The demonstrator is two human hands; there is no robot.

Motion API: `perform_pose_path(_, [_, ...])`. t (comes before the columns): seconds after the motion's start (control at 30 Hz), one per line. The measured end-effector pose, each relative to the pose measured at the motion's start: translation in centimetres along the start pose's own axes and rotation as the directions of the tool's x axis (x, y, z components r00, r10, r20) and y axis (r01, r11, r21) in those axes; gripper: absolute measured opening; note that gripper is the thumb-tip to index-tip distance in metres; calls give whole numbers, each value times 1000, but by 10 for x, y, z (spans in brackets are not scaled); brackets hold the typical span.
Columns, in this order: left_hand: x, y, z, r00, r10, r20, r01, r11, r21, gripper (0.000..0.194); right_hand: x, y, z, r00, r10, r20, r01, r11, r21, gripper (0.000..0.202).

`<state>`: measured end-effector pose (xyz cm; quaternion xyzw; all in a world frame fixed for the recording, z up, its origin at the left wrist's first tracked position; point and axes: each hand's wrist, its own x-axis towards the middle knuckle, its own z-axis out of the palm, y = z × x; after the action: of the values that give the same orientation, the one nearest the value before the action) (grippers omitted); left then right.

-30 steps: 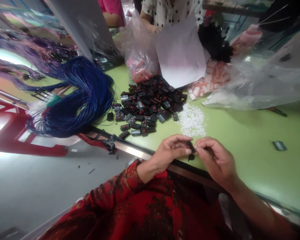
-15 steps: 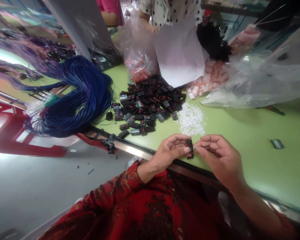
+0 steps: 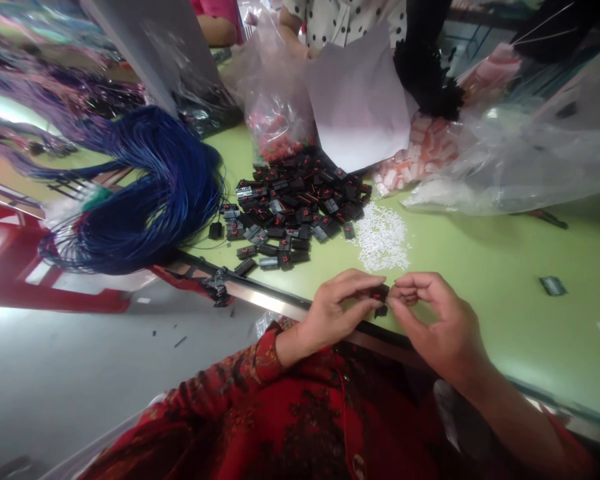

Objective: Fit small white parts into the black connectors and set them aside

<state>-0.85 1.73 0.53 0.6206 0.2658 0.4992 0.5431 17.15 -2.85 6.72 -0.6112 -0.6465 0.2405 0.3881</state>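
Note:
Between the thumb and fingers of my left hand (image 3: pixel 337 308) is a black connector housing (image 3: pixel 379 293) with a red part on it, held over the table's near edge. The thumb and forefinger of my right hand (image 3: pixel 433 317) are pinched together at the connector's right side; whatever they grip is too small to make out. Just beyond my hands lies a heap of tiny white pieces (image 3: pixel 383 237). Left of that, a pile of black connector housings (image 3: pixel 290 207), many with red parts, spreads over the green table (image 3: pixel 485 267).
A thick bundle of blue wires (image 3: pixel 170 173) hangs over the table's left side. Behind the pile are a clear bag of red pieces (image 3: pixel 280 120) and a white sheet (image 3: pixel 360 107). A plastic bag (image 3: pixel 520 173) lies at right. Another person in a dotted shirt (image 3: pixel 350 23) is across the table.
The connector has been turned in my left fingers and shows less of its length. My left fingers have straightened over it, while my right pinch stays close against its side.

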Motion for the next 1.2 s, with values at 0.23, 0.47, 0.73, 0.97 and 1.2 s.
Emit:
perform_pose_path(0.23, [-5, 0, 4, 925, -370, 85, 368, 819, -440, 40, 0, 14, -2, 976, 173, 131, -206, 931, 303, 21])
perform_pose_path(0.47, [-19, 5, 10, 856, -488, 171, 502, 704, -502, 38, -20, 28, 1, 901, 287, 325, -416, 782, 463, 26])
perform_pose_path(0.73, [-2, 6, 9, 837, -544, 64, 494, 698, -518, 44, 22, 57, -17, 949, 224, 221, -254, 960, 116, 20])
perform_pose_path(0.97, [7, 6, 7, 823, -568, 24, 491, 690, -531, 43, 46, 81, -20, 989, 73, 132, -20, 931, -365, 11])
perform_pose_path(1.2, [6, 1, 8, 829, -558, 40, 488, 686, -540, 43, 47, 79, -12, 989, 40, 143, 32, 884, -467, 13])
